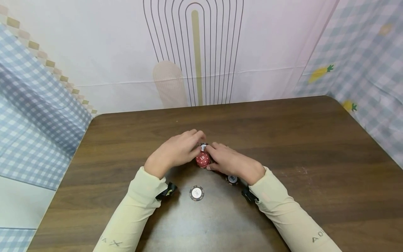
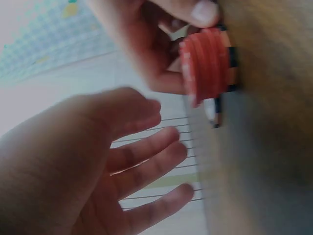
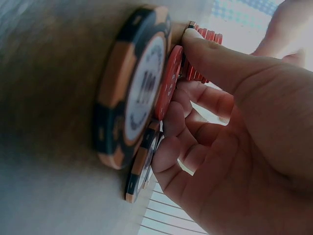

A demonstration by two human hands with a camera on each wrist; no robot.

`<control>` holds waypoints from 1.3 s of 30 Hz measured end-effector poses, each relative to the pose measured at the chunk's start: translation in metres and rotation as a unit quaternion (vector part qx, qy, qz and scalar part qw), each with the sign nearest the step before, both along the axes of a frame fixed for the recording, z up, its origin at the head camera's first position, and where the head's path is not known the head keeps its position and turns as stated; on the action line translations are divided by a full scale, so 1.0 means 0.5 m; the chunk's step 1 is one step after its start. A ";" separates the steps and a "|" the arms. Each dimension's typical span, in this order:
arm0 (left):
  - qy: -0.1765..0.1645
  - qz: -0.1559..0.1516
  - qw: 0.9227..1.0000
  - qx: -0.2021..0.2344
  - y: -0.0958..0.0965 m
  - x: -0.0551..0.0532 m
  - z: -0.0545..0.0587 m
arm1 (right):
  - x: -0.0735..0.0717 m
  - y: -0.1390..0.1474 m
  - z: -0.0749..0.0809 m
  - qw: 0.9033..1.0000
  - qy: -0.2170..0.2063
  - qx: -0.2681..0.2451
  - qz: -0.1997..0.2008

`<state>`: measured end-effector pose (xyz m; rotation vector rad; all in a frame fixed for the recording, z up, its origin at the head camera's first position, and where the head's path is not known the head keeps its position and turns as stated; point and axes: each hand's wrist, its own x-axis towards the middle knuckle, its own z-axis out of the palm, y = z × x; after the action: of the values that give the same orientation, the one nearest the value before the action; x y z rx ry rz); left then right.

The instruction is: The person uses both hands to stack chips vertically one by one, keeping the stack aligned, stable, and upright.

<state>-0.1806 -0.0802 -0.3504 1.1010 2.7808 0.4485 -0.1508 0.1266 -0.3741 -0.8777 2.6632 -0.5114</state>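
Note:
A short stack of red poker chips [image 1: 202,159], marked 10 on top, stands on the table with a black-and-orange chip [image 2: 231,61] at its base. My right hand [image 1: 231,161] grips the stack's side, thumb near and index finger behind, as the left wrist view shows. My left hand [image 1: 177,151] hovers just left of it, fingers loosely spread and touching no chip in the left wrist view. Just behind the stack lies a black-and-white chip [image 1: 203,146], partly covered by fingers. Under my right palm are a loose red chip [image 3: 169,83] and another black-and-orange chip [image 3: 142,166].
A black chip marked 100 [image 1: 196,193] lies on the brown wooden table [image 1: 126,140], nearer to me. One more black chip [image 1: 232,179] sits beside my right wrist, partly hidden. Patterned cloth [image 1: 110,45] hangs behind the table's far edge.

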 end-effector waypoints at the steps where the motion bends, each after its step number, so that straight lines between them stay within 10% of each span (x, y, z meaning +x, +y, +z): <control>1: 0.010 0.003 1.000 -0.003 0.000 -0.002 -0.004 | 0.000 0.000 0.000 1.000 -0.002 0.000 0.000; 20: -0.023 0.021 0.997 -0.067 -0.018 -0.005 -0.055 | 0.004 -0.008 -0.012 1.000 -0.026 -0.005 -0.008; 39: 0.071 0.013 0.993 -0.096 -0.018 -0.012 -0.052 | 0.004 -0.005 -0.007 1.000 -0.017 -0.004 -0.012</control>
<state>-0.1866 -0.0891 -0.3763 1.0929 2.8873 0.1042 -0.1487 0.1243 -0.3778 -0.8337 2.6465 -0.5391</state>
